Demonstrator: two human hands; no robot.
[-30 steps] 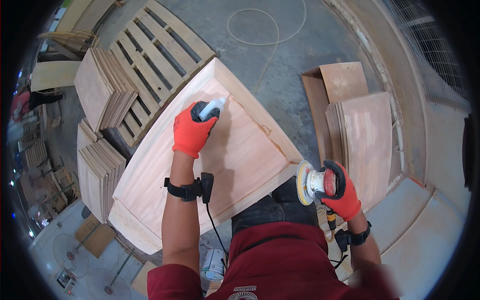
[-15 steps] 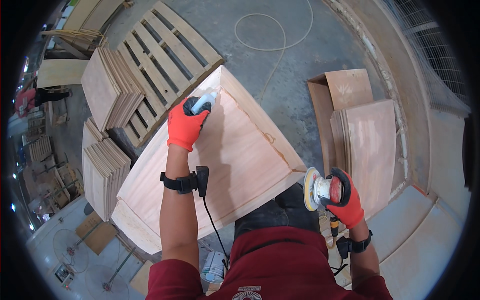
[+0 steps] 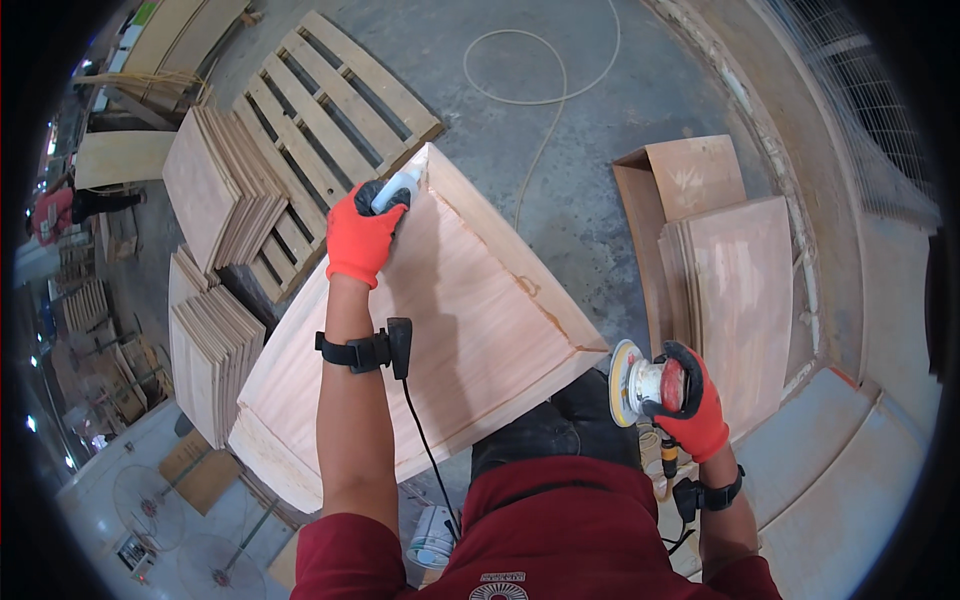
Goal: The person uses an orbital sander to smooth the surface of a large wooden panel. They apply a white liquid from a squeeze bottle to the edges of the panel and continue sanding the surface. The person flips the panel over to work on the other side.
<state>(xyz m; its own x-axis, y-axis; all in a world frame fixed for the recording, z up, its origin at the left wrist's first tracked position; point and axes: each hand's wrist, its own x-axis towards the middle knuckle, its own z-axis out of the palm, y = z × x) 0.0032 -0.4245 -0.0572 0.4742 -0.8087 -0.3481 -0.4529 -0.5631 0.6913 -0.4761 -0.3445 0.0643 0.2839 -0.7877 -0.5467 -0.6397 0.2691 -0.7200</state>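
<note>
My left hand [image 3: 360, 240], in an orange glove with black fingers, is closed around a pale blue squeeze bottle [image 3: 399, 187]. The bottle's nozzle points at the far corner of a shallow wooden box [image 3: 480, 330], close to the seam. Brownish lines of glue or filler run along the box's inner right edge. Off the box's right corner, my right hand [image 3: 697, 405], gloved alike, grips a round orbital sander [image 3: 655, 385]. Its yellowish pad faces left toward the box, and a hose connects below it. The box tilts in front of my legs.
A slatted pallet [image 3: 340, 110] lies beyond the box at left, beside stacked wooden panels [image 3: 215, 190]. More panels [image 3: 735, 300] lean at right. A pale hose [image 3: 540, 150] loops over the floor. Fans [image 3: 150, 505] and a bucket [image 3: 432, 535] stand at lower left; a person [image 3: 60, 210] is far left.
My left hand has shifted slightly left with the bottle, its nozzle now nearer the far corner. The box's far corner appears a little lower and further left. My right hand with the sander has barely moved.
</note>
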